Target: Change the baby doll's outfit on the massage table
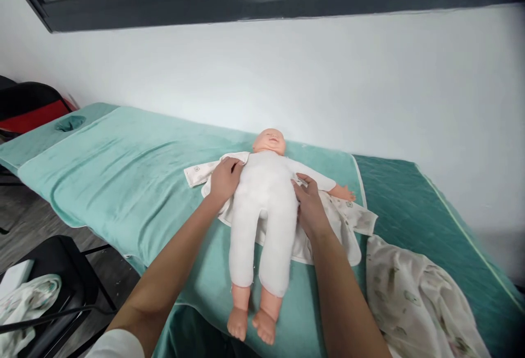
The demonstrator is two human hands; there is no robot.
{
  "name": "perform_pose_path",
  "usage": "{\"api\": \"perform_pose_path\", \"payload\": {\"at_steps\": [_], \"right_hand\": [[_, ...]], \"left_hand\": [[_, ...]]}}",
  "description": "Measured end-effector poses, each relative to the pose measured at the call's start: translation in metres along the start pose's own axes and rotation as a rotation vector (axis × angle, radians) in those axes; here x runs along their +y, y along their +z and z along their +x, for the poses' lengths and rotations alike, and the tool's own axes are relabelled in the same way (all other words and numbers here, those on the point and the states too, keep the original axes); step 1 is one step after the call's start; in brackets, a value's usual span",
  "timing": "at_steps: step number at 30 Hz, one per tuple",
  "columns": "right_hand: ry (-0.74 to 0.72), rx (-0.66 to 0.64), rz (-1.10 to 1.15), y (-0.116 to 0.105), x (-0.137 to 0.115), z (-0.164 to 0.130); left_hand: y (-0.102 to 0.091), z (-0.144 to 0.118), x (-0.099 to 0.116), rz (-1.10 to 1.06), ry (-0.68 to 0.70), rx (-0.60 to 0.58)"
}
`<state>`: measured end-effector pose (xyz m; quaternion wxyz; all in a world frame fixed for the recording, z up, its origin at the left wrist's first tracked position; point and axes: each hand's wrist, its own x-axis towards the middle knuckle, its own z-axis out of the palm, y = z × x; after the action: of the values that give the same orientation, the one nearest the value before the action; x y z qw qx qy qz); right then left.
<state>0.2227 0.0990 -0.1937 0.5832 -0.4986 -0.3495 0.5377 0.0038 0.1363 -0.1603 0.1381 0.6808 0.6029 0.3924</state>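
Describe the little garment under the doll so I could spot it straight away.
On the teal padded table by the white wall lies a baby doll on its back. Spread open beneath it is a white printed garment; the left hand and right hand rest on it. Unlike the crumpled cloth nearby, it lies flat.

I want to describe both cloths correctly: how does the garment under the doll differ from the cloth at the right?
The garment is spread flat beneath the baby doll; the printed cloth lies crumpled, apart from the doll. Both hands touch the garment; neither touches the printed cloth. Both are pale with small prints.

Doll [264, 205] lies on garment [348, 227], on bed [123, 172].
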Motion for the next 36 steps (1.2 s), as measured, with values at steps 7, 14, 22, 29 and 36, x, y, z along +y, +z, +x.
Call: {"api": "perform_pose_path", "payload": {"at_steps": [7, 14, 22, 29, 36], "right_hand": [[-0.003, -0.012, -0.014, -0.002, 0.000, -0.001], [-0.007, -0.053, -0.038, -0.005, 0.002, -0.003], [-0.042, -0.084, -0.070, -0.010, 0.007, -0.001], [-0.053, -0.092, -0.118, -0.012, 0.005, -0.003], [-0.034, -0.071, -0.125, -0.010, 0.004, -0.004]], "left_hand": [[-0.015, -0.055, -0.035, 0.346, -0.223, 0.254], [-0.024, -0.056, -0.042, 0.072, -0.347, 0.119], [-0.036, -0.048, 0.055, -0.291, -0.013, -0.072], [-0.011, -0.094, 0.100, 0.024, 0.372, -0.252], [-0.023, -0.131, 0.070, 0.202, 0.307, 0.031]]}}
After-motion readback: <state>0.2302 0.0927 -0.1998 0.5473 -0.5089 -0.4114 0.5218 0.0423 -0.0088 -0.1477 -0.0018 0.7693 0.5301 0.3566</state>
